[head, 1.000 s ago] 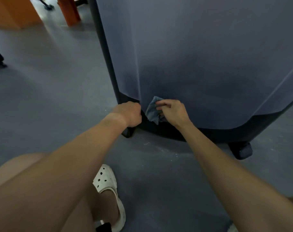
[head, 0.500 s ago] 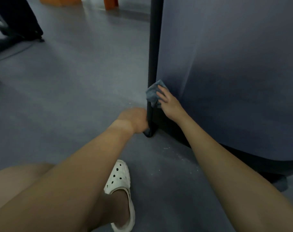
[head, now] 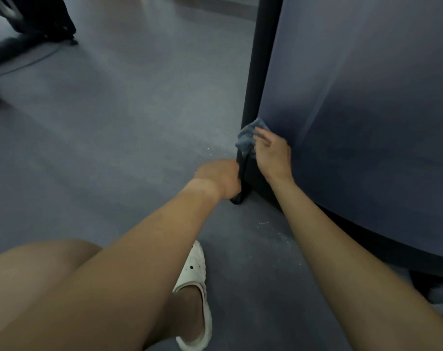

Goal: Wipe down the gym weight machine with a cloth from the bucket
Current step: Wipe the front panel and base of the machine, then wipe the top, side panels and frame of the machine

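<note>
Head view: grey gym floor, dim light, white specks scattered near the machine's base. The weight machine fills the right side: smooth blue-grey panel w/ a black upright post along its left edge. Small blue-grey cloth, bunched, sits low on that post where it meets the panel. Right hand holds it there, fingers bent over it. Left hand closes round the post just below, near its foot; fingertips hidden behind. White clog on the floor btw the forearms. Dark equipment top left, well apart.
</note>
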`<state>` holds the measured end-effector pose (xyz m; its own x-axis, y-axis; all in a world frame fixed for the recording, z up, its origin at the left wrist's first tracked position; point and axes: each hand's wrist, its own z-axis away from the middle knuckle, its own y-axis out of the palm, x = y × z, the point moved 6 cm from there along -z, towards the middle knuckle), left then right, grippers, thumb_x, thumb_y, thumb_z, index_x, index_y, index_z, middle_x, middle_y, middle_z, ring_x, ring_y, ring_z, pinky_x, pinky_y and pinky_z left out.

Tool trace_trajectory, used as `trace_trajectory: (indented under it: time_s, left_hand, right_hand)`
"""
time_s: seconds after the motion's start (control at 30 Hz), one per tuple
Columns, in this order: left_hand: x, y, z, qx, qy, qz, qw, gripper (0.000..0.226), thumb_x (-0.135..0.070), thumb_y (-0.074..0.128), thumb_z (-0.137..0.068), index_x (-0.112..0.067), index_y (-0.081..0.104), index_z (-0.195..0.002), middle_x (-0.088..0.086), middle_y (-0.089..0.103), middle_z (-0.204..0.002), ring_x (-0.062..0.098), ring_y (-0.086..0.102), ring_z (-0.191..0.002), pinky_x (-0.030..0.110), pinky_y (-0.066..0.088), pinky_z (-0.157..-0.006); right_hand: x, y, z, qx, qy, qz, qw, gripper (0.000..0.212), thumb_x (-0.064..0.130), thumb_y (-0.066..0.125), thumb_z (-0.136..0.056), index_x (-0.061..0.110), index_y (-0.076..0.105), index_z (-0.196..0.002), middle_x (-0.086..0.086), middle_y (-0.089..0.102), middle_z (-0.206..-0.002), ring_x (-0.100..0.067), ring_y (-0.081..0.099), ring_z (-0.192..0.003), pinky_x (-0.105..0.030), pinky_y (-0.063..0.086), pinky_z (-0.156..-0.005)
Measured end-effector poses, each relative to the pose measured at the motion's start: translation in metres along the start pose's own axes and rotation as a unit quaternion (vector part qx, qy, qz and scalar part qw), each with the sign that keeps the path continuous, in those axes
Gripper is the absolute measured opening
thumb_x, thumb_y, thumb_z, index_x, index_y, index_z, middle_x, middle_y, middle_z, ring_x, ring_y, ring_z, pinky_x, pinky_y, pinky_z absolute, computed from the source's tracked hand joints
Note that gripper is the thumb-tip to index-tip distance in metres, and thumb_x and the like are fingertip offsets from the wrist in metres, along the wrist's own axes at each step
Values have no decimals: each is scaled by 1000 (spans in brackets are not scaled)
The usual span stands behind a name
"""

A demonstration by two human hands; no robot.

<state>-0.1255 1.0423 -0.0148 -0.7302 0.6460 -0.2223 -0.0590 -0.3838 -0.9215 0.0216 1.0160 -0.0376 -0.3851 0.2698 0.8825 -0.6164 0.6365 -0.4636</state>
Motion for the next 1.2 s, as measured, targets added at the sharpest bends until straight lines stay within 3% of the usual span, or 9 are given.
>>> trace_trajectory:
  time_s: [0.13,0.23,0.4,0.57,0.7,0.83,0.93,1.0,1.2]
  left_hand:
    - [-1,-8,-4,-21,17,20,999,23,-20,49,-100,-13,65,-116,10,67,-116,27,61,-91,38,52,-79]
    - [2,-18,-1,-44,21,39,998,22,-19,51,-97,-14,65,-113,9,67,-114,27,63,-93,39,55,-82]
    - [5,-52,16,-89,12,127,988,35,-24,53,-100,-14,54,-133,13,61,-131,34,62,-115,42,52,-94]
    - [2,-103,38,-179,36,299,937,61,-23,62,-95,-9,38,-149,20,47,-146,37,56,-128,40,48,-102]
    - [0,-151,61,-231,79,339,908,34,-17,67,-91,-11,60,-124,6,66,-117,24,65,-104,20,51,-83]
    - [21,-192,69,-251,59,308,916,18,-22,74,-87,-15,65,-101,6,72,-99,27,69,-93,42,58,-82]
    - [37,-212,64,-268,36,265,926,25,-16,73,-91,-19,51,-77,2,59,-80,28,58,-82,35,42,-69]
    - [54,-214,49,-272,20,250,929,19,-12,68,-92,-14,53,-80,6,59,-82,29,56,-80,33,38,-67]
    - [120,-205,-30,-290,-4,285,914,10,-24,65,-91,-25,57,-85,-2,62,-80,19,61,-75,32,44,-63]
  right_hand:
    - [-16,-11,22,12,32,108,994,34,18,49,-97,17,74,-119,-9,76,-107,-26,72,-95,-44,60,-88]
    - [-16,-22,32,20,61,118,991,30,17,56,-92,20,78,-111,-5,77,-97,-21,72,-86,-43,62,-84]
    - [53,-50,33,46,-40,111,992,31,22,62,-89,31,78,-115,7,78,-103,-6,73,-91,-34,62,-88]
    - [138,-68,47,105,-149,171,968,31,20,63,-92,27,78,-118,9,77,-114,-2,70,-104,-27,55,-100]
    - [193,-74,59,109,-208,169,957,36,14,59,-90,27,78,-119,8,77,-115,-4,69,-106,-24,53,-100]
    - [231,-67,51,125,-234,135,955,30,14,61,-87,25,79,-108,7,77,-104,-9,70,-97,-30,56,-93]
    - [237,-51,31,138,-197,80,967,11,16,63,-89,26,61,-94,3,71,-92,-13,66,-85,-32,54,-76]
    - [227,-29,9,145,-154,56,976,14,19,61,-92,21,48,-95,-1,63,-90,-17,58,-80,-35,51,-70]
    - [195,73,-59,216,71,-176,958,43,51,46,-106,12,59,-118,-11,70,-109,-25,70,-95,-37,58,-74]
